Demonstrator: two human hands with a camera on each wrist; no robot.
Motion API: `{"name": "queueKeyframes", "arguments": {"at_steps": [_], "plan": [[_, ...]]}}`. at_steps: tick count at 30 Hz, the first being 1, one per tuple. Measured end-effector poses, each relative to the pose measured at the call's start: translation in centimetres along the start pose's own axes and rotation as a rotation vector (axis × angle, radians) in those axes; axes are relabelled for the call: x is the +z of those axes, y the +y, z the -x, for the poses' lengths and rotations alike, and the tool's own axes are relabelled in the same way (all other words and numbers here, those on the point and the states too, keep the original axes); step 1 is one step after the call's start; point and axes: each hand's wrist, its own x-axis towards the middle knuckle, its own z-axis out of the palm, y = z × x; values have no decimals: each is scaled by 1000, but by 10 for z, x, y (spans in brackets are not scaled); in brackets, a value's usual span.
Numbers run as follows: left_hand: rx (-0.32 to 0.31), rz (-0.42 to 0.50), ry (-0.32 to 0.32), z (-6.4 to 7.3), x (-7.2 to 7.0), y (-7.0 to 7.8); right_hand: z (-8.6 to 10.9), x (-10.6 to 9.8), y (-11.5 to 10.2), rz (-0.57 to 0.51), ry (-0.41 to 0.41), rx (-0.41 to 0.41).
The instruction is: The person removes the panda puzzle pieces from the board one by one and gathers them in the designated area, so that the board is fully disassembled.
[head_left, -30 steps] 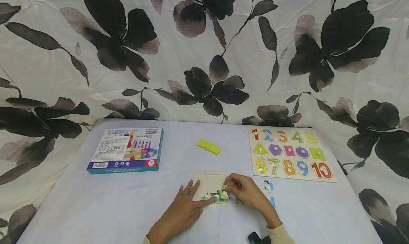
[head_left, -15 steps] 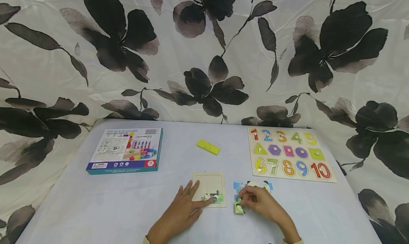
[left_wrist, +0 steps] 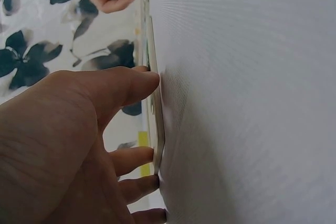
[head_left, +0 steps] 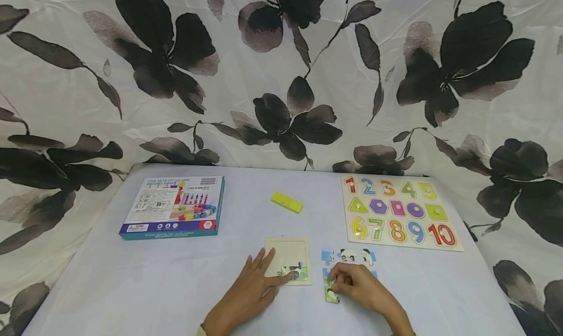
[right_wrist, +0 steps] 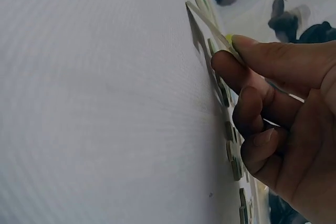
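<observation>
My left hand [head_left: 246, 289] lies with spread fingers on a pale square puzzle tray [head_left: 288, 248], its index finger on the joined panda picture pieces [head_left: 302, 271] in the lower part. In the left wrist view the thumb [left_wrist: 142, 85] reaches the tray's edge. To the right of the tray, my right hand [head_left: 362, 284] pinches a green puzzle piece [head_left: 332, 295] between thumb and index finger. The right wrist view has this piece [right_wrist: 207, 20] tilted, one end near the cloth. Loose panda and blue puzzle pieces [head_left: 348, 255] lie just beyond that hand, partly covered by it.
A number and shape board [head_left: 402, 245] lies at the back right. A yellow-green block [head_left: 287, 202] sits at the back middle, and a boxed bead set [head_left: 171, 206] at the back left. White cloth [head_left: 145, 287] covers the table; floral fabric [head_left: 281, 67] hangs behind.
My right hand has moved from the tray's right edge to the right, then slightly nearer, with a green piece in its fingers. The loose pieces have come into view. My left hand has stayed put.
</observation>
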Motion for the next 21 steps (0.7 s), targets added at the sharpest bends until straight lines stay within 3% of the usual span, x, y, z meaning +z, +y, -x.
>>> {"name": "queueKeyframes", "arguments": {"at_steps": [21], "plan": [[1,8,0,0,1,-1,1,3,-4,121,33,19]]}}
